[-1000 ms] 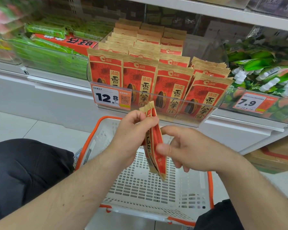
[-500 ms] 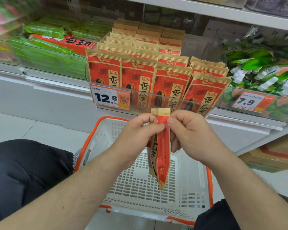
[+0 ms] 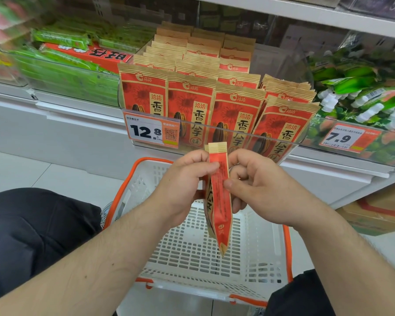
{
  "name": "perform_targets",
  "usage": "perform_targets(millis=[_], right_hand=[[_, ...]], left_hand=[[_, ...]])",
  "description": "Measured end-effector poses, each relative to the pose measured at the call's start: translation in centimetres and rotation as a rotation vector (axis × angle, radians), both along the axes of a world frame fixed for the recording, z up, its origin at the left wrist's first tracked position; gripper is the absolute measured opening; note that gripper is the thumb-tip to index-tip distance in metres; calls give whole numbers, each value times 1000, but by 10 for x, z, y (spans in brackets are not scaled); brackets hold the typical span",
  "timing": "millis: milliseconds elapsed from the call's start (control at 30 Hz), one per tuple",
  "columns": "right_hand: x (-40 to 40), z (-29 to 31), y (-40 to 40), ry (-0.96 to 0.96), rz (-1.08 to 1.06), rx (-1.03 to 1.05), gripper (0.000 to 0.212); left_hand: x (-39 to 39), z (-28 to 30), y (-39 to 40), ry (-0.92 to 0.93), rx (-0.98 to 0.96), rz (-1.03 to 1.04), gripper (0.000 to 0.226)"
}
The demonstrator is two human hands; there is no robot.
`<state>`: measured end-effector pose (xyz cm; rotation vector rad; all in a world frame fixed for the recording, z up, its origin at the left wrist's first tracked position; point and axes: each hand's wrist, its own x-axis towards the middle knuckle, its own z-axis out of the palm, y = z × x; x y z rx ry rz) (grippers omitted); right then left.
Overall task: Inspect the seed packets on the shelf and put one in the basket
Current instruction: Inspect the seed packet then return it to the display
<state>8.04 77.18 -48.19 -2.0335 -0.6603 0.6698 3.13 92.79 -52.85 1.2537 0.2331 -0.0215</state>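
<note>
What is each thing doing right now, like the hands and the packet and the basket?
Left hand: pinching the held packet near its top.
Right hand: pinching the same packet's edge.
Held packet: upright, edge-on to the camera, hanging above the basket.
Basket: on the floor, nothing visible inside.
Shelf packets: standing in rows behind a clear front.
Price tag: reads 12.8.

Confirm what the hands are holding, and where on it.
Both hold one red sunflower seed packet edge-on above the basket: left hand pinches its upper part, right hand pinches the edge just below.
</note>
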Motion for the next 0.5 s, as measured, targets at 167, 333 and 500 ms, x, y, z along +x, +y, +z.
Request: perform_targets(millis=[167, 333, 500], right_hand=[[-4, 7, -5, 15, 193, -203, 67], [-9, 12, -3, 36, 310, -311, 101], [-8, 12, -5, 60, 351, -281, 104]], left_hand=[[3, 5, 2, 20, -64, 96, 13], [4, 6, 3, 17, -102, 145, 8], [4, 6, 3, 35, -109, 143, 12]])
